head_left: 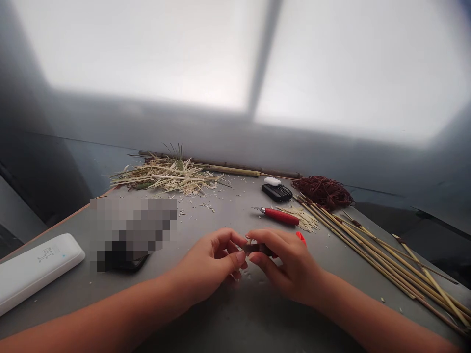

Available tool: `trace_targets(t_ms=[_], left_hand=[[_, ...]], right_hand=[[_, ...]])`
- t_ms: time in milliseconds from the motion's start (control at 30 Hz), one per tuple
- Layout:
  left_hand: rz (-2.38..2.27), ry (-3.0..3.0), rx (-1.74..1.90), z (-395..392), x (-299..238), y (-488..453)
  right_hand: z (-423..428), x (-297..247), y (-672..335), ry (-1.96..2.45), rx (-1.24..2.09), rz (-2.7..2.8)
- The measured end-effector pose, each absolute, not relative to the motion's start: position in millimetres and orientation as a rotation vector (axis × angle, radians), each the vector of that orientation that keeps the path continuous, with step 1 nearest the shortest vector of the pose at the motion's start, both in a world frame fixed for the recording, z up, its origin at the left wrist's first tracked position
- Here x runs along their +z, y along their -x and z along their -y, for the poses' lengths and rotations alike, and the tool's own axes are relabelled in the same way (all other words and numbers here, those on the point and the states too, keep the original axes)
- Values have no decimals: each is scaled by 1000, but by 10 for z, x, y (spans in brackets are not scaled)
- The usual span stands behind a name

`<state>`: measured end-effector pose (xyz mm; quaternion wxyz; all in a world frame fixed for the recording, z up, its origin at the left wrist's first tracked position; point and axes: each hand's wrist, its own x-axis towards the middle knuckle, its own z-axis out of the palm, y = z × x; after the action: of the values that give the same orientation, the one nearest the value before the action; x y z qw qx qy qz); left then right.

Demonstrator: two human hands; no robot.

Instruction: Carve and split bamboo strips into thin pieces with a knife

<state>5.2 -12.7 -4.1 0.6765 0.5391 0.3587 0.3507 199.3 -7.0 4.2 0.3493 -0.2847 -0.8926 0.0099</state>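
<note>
My right hand (290, 264) is closed around a knife (254, 248) with a short dark blade. A bit of red, apparently its handle end, shows behind the knuckles. My left hand (209, 264) meets it at the blade, thumb and forefinger pinching a small pale sliver (249, 241), mostly hidden by the fingers. Just beyond both hands lies a red-handled tool (280, 216) with a thin metal tip. Beside that tool is a little pile of short pale slivers (303, 218).
Long thin sticks (371, 250) with dark bindings run down the right side. Behind them sits dark red cord (326, 192). A black case with a white piece (272, 182) stands nearby. Shavings (169, 176) heap at back left, near bamboo poles (235, 169). A white device (40, 269) lies left.
</note>
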Motion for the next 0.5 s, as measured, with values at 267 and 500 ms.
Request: trace_targets(t_ms=[267, 500], left_hand=[[-813, -1184, 771, 155, -5, -77], [-998, -1123, 970, 130, 121, -49]], right_hand=[[40, 24, -1989, 730, -87, 2285], [44, 8, -2003, 910, -81, 2306]])
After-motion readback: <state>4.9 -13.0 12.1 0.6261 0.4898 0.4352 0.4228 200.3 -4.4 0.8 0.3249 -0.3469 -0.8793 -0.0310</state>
